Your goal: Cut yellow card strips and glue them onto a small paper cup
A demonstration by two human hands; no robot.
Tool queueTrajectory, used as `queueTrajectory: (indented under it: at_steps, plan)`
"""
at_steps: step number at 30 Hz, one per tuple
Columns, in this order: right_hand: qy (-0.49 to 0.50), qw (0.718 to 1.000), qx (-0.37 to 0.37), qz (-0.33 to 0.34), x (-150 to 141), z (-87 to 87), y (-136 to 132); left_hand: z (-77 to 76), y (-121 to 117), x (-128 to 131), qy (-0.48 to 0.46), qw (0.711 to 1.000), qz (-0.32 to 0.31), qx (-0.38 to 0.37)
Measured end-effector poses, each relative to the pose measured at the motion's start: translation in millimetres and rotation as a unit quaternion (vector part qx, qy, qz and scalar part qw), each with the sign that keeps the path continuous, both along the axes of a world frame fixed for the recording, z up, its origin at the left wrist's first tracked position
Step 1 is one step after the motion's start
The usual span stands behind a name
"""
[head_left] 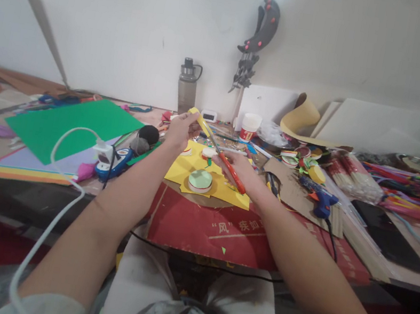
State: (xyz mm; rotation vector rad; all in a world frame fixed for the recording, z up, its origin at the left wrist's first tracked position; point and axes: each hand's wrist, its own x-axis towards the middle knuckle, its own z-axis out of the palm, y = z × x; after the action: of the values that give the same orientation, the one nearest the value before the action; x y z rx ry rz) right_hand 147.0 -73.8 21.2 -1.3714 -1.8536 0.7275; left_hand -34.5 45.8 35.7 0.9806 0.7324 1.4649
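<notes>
My left hand [183,129] is raised over the table, its fingers closed on a narrow yellow strip [203,125], likely paper or foam. My right hand [243,169] grips scissors by their orange-red handles [232,174]. The scissor blades [213,139] point up and left and meet the strip's lower end; whether they are apart I cannot tell. Below both hands lie yellow sheets [180,173]. A round box-like piece [200,181] with a pale green top and red-white side stands on them. Behind it a smaller white round piece [208,152] is partly hidden by my right hand.
A red board [181,225] lies along the near edge. On the left are a green sheet [73,125] and a white cable [41,241] by a power strip [115,164]. A blue glue gun [324,203], a phone [389,234], a paper cup [250,128] and a bottle [187,88] stand or lie around.
</notes>
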Motion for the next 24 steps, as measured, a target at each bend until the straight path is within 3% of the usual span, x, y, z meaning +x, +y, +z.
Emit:
queueTrajectory:
  at_steps: [24]
  plan:
    - [0.018, 1.000, -0.003, -0.006, -0.8, -2.3, -1.2, 1.5, -0.9, 1.2, 0.003, 1.000, -0.004, -0.004]
